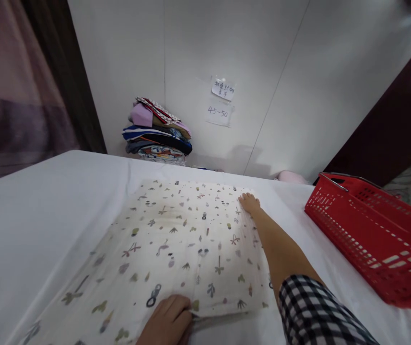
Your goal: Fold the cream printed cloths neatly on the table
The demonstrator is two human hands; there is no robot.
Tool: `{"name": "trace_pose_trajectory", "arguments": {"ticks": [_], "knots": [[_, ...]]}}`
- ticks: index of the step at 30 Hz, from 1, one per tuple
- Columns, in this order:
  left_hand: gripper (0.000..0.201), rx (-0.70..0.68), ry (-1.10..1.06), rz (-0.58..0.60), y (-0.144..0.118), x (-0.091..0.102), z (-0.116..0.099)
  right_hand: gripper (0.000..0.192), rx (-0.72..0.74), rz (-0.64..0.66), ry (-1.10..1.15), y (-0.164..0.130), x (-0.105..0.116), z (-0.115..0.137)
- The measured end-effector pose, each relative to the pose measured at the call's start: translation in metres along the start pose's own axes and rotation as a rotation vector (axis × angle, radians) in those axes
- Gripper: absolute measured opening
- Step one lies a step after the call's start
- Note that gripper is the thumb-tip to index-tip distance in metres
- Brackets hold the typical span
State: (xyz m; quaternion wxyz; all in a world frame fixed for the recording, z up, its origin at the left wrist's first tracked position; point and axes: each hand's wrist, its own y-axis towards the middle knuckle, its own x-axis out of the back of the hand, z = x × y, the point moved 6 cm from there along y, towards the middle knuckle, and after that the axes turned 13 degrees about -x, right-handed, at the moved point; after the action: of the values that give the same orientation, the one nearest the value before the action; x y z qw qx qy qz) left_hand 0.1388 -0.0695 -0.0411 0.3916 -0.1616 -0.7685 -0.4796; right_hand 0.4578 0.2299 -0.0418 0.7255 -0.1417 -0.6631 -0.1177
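A thin cream cloth (176,239) printed with small palm trees, leaves and sunglasses lies spread over the white-covered table. Its right part looks folded over, with a straight near edge. At that near edge my left hand (169,318) has its fingers bent and pressed together on the fabric; the fingertips and thumb are partly hidden. My right hand (249,202) reaches out to the far right corner of the cloth and rests there palm down, fingers apart. A black-and-white checked sleeve covers my right forearm near the elbow.
A red plastic basket (370,239) with metal handles stands on the table at the right. Beyond the table's far edge, a stack of folded fabrics (158,132) sits against the white wall, which bears two paper notes (219,113). Pink curtain-like fabric (14,91) hangs at the left.
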Motion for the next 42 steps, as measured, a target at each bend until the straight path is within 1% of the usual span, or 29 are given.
{"name": "trace_pose_trajectory", "arguments": {"ticks": [2,4,5,7,10,12,13,15,19,21,22,24,27,29,32,35,38,42], "knots": [[0.018,-0.018,-0.014,-0.019,0.004,0.004,-0.005,0.047,0.031,0.018,0.000,-0.018,0.001,0.014],[0.018,0.017,-0.022,-0.020,0.006,0.007,-0.008,0.052,0.120,0.048,0.010,-0.046,-0.001,0.038],[0.018,0.046,-0.027,-0.014,0.007,0.008,-0.009,0.054,0.189,0.070,0.025,-0.064,-0.003,0.053],[0.018,0.098,-0.032,-0.006,0.006,0.007,-0.011,0.058,0.386,0.133,0.088,-0.105,-0.007,0.087],[0.017,0.126,-0.025,0.006,0.004,0.004,-0.012,0.061,0.682,0.220,0.160,-0.161,-0.012,0.137],[0.016,0.127,-0.017,0.015,0.003,0.001,-0.012,0.061,0.833,0.266,0.163,-0.182,-0.018,0.166],[0.015,0.125,-0.015,0.017,0.003,-0.001,-0.011,0.062,0.874,0.280,0.152,-0.184,-0.021,0.179],[0.015,0.124,-0.015,0.005,0.001,-0.003,-0.010,0.062,0.874,0.288,0.114,-0.174,-0.026,0.200],[0.014,0.124,-0.045,-0.035,-0.003,-0.008,-0.005,0.061,0.685,0.259,0.053,-0.127,-0.027,0.229],[0.014,0.123,-0.058,-0.051,-0.006,-0.011,-0.003,0.060,0.600,0.247,0.043,-0.115,-0.025,0.240],[0.014,0.121,-0.059,-0.062,-0.007,-0.012,-0.003,0.060,0.578,0.240,0.047,-0.113,-0.024,0.244],[0.015,0.112,-0.060,-0.083,-0.008,-0.015,-0.002,0.062,0.590,0.228,0.070,-0.120,-0.024,0.255],[0.016,0.087,-0.040,-0.098,-0.009,-0.018,-0.002,0.061,0.688,0.239,0.103,-0.139,-0.028,0.271],[0.017,0.075,-0.016,-0.092,-0.010,-0.021,-0.002,0.060,0.726,0.243,0.100,-0.143,-0.033,0.283],[0.017,0.060,0.018,-0.103,-0.010,-0.022,-0.002,0.059,0.684,0.212,0.082,-0.131,-0.036,0.301],[0.019,0.035,0.078,-0.152,-0.010,-0.023,-0.003,0.059,0.622,0.187,0.053,-0.113,-0.037,0.322],[0.021,0.008,0.157,-0.197,-0.009,-0.023,-0.005,0.060,0.570,0.195,0.024,-0.102,-0.039,0.340],[0.023,0.011,0.191,-0.207,-0.007,-0.021,-0.007,0.060,0.522,0.197,0.012,-0.094,-0.041,0.354]]}}
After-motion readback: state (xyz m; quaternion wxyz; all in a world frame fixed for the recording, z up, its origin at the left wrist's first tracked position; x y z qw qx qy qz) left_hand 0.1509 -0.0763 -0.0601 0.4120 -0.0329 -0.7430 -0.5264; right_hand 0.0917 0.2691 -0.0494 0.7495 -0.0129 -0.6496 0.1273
